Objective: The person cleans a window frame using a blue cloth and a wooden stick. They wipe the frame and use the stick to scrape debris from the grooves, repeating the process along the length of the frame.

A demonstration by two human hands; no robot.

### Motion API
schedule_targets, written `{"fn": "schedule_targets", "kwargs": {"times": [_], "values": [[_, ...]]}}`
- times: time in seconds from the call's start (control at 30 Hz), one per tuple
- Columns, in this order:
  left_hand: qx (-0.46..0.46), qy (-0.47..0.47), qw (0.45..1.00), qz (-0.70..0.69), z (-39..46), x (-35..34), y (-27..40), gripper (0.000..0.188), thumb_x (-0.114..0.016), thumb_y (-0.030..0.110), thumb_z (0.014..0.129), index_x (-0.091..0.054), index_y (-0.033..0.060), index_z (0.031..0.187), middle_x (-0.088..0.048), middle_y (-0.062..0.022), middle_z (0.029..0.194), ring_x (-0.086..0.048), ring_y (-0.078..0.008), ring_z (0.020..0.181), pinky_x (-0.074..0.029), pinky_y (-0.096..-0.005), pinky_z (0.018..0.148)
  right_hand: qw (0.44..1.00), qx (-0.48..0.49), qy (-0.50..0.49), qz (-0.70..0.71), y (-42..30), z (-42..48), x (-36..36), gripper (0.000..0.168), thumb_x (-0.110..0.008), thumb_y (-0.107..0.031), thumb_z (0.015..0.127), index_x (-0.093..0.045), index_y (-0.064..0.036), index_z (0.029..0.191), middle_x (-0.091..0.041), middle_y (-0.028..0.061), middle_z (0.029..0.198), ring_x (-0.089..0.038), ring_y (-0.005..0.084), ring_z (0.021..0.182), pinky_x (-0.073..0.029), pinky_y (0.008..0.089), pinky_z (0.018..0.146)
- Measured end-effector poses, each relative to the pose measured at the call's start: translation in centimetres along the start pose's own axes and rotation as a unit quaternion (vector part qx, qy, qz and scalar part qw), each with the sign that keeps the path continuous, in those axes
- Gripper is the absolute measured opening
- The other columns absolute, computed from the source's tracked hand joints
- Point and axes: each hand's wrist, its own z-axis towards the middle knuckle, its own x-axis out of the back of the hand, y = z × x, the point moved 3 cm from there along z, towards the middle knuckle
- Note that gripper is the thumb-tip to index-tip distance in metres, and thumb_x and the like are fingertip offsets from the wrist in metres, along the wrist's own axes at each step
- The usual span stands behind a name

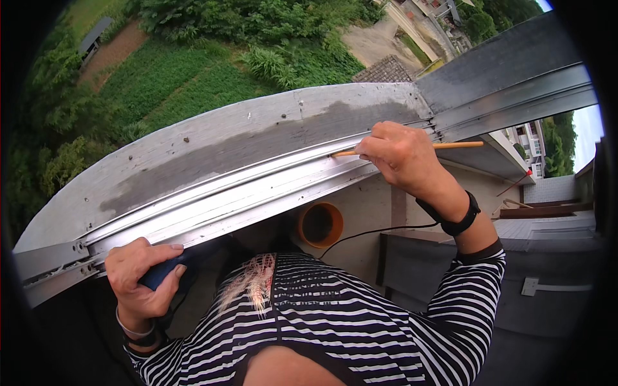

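An aluminium window track (227, 193) runs slantwise before me, with long grooves along it. My right hand (398, 152) pinches a slim wooden stick (458, 144) over the track's right half. The stick's thin tip touches or nearly touches the channel; whether it bears bristles is too small to tell. Near the left end, my left hand (142, 275) rests at the inner edge of the track, index finger laid along it and thumb apart below. Something dark blue (159, 276) shows behind that thumb; its kind is unclear. The left hand's other fingers are partly hidden.
Beyond the track, a concrete sill (285, 113) with a damp dark patch ends at a drop to greenery. A metal upright (521, 103) meets the track at right. Below stand an orange round container (321, 224) and a black cable (376, 230).
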Motion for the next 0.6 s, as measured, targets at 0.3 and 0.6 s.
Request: {"fn": "schedule_targets", "kwargs": {"times": [0.3, 0.6], "values": [[-0.015, 0.01, 1.0, -0.01, 0.0, 0.0, -0.3, 0.028, -0.076, 0.005, 0.057, -0.073, 0.0051, 0.084, -0.067, -0.0066, 0.067, -0.052, -0.0197, 0.047, -0.037, -0.0292, 0.046, 0.992, 0.01, 0.007, 0.126, -0.1, 1.2, -1.1, 0.009, -0.07, -0.002, 0.081, -0.068, -0.009, 0.086, -0.058, 0.0058, 0.073, -0.061, 0.026, 0.07, -0.048, 0.0375, 0.059], [-0.025, 0.013, 1.0, -0.01, -0.3, 0.1, -0.4, 0.029, -0.076, 0.004, 0.056, -0.073, 0.005, 0.085, -0.069, -0.0063, 0.07, -0.053, -0.0194, 0.047, -0.037, -0.0291, 0.046, 0.998, 0.031, 0.04, -0.031, -1.0, -0.1, -0.3, 0.009, -0.068, -0.008, 0.077, -0.061, -0.013, 0.08, -0.056, 0.002, 0.075, -0.06, 0.0223, 0.072, -0.047, 0.0372, 0.051]]}}
